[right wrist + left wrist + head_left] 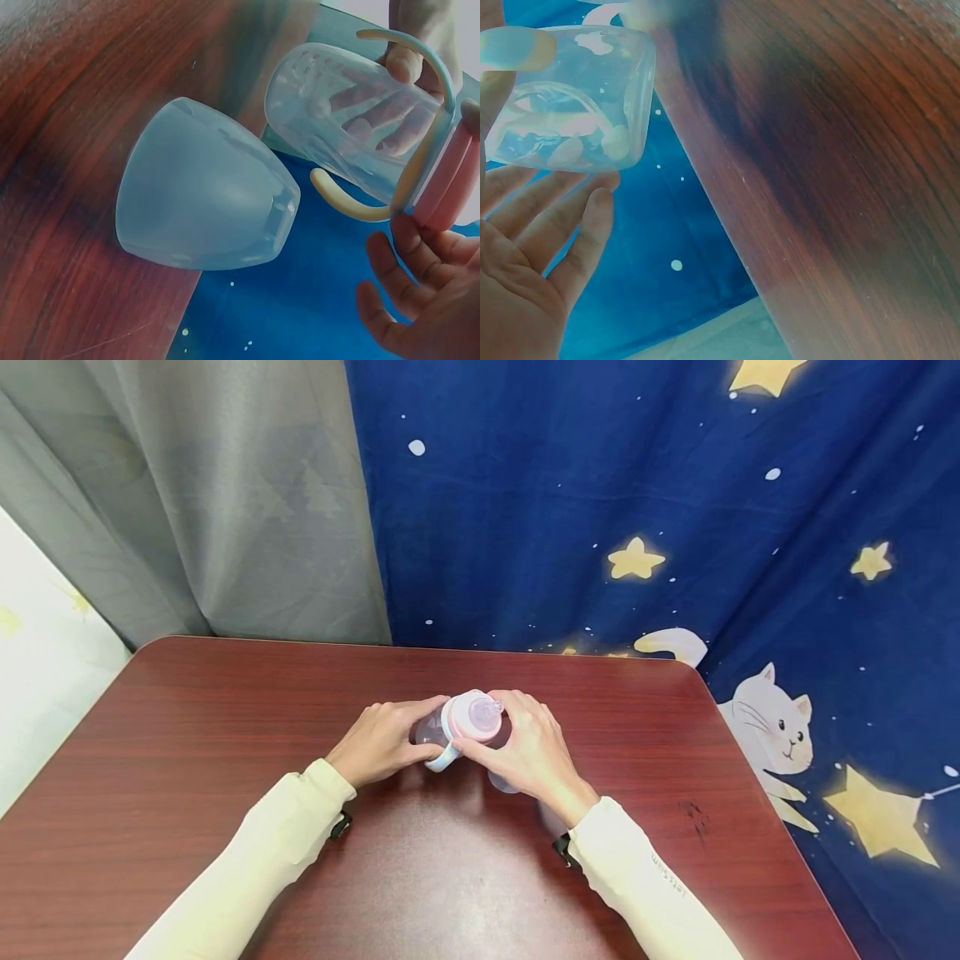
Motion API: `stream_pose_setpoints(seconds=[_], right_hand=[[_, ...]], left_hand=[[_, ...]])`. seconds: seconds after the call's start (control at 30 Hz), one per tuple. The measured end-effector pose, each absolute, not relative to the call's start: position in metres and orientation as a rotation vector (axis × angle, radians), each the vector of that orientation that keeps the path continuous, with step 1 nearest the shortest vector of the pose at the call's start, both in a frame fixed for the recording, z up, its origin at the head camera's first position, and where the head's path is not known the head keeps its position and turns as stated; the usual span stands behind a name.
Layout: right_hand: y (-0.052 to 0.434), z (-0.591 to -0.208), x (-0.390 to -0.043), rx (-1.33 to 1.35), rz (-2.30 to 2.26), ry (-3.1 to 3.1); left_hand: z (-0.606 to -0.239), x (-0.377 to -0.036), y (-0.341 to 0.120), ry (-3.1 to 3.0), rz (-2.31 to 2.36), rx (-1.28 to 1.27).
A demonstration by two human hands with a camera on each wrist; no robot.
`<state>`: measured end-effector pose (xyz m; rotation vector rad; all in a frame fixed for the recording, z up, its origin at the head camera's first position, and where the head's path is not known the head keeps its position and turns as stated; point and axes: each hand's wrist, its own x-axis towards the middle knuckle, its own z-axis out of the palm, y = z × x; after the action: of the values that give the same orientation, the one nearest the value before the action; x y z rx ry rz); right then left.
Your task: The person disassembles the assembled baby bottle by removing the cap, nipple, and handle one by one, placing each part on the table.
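While a dark red wooden surface fills the lower view, a blue star-and-cat cloth and a grey curtain hang behind it. Both hands meet near the surface's middle. The left hand curls its fingers round the clear body of a baby bottle, which is tilted just above the surface. The right hand grips the bottle's pink collar, teat pointing up toward the camera. A clear domed cap lies on its side on the surface just beside the bottle, under the right hand.
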<state>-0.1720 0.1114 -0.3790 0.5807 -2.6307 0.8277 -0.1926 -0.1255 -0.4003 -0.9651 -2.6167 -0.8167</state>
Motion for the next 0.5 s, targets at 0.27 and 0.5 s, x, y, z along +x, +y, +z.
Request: stream_pose_setpoints(seconds=[0.27, 0.5], right_hand=[[0.117, -0.377, -0.173, 0.675, 0.854, -2.621], [0.123, -0.373, -0.176, 0.807, 0.905, -2.627]], left_hand=[[-0.400, -0.192, -0.125, -2.638, -0.856, -0.982], [-0.401, -0.191, -0.125, -2.648, -0.867, -0.992]])
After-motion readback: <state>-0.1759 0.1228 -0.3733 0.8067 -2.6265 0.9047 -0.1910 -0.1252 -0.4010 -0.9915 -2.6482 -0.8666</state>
